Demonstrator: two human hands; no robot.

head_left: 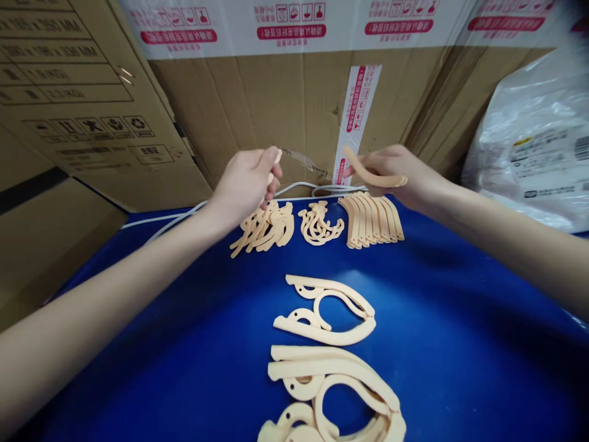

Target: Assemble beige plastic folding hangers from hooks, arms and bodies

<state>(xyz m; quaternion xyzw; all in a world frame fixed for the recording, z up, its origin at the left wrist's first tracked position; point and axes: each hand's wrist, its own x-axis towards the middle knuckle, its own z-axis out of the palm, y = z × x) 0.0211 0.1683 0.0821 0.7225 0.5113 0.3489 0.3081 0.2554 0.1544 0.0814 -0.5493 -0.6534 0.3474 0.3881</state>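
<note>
My left hand (246, 181) is closed around a beige plastic piece (278, 156), most of it hidden by the fingers. Held in my right hand (398, 169) is a curved beige hanger arm (377, 178); both hands are raised over the far part of the blue surface. Beneath the left one lies a loose pile of hanger arms (276, 230). A small heap of hook pieces (319, 224) sits in the middle. Below my right hand, several more arms (372, 221) lie side by side in a row. Nearer me is a folding hanger (343, 336) with its two arms joined.
A stack of similar folding hangers (338, 362) lies at the near edge of view on the blue surface (184, 344). Cardboard boxes (257, 104) stand behind and at left. A white cable (179, 218) runs along the back. A plastic-wrapped package (534, 147) is at right.
</note>
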